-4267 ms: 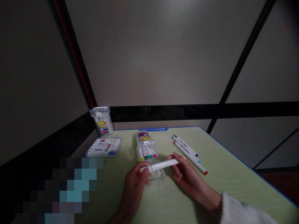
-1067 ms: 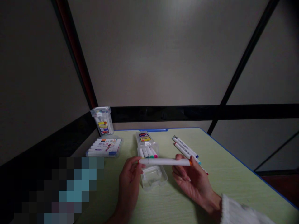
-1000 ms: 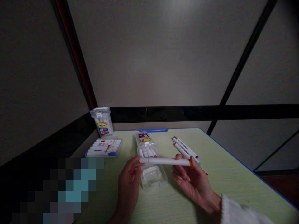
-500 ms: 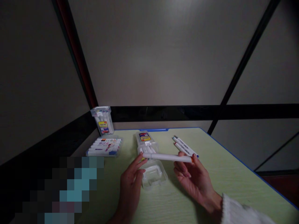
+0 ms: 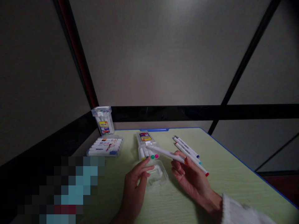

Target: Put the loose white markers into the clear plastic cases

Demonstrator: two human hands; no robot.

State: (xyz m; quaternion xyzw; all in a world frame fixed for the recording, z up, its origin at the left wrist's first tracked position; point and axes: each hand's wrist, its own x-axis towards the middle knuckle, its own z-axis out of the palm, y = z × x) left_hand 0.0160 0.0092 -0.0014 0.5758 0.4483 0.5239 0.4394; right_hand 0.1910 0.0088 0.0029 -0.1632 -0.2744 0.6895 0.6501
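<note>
Head view: how is the right hand (image 5: 193, 180) occupied?

A white marker (image 5: 165, 152) is held there, pinched between thumb and fingers near its orange end. The marker is raised above the table (image 5: 229, 186) and slanted, with its far end pointed up and leftward. That end is seen across the open case (image 5: 145, 138); whether the two touch cannot be told.

And the left hand (image 5: 134, 189)?

Nothing is gripped by it. Its fingers are loosely spread, just short of the case's mouth, and the clear lid (image 5: 162, 179) is partly covered by them. Whether the lid is touched cannot be told.

What is contained in the open case?

White markers are held inside, their ends faced toward the hands; green and pink ends are plainly seen, and a yellow one is partly hidden by the left fingertips.

What is found further out?

To the right of the case, a blue-ended marker (image 5: 187, 147), a cyan-ended marker (image 5: 192, 156) and a red-ended marker (image 5: 203, 170) are laid slantwise, close together. At the left, a flat case of markers (image 5: 105, 147) is laid down, and behind it an upright case (image 5: 103, 124) is stood near the wall (image 5: 149, 62).
</note>
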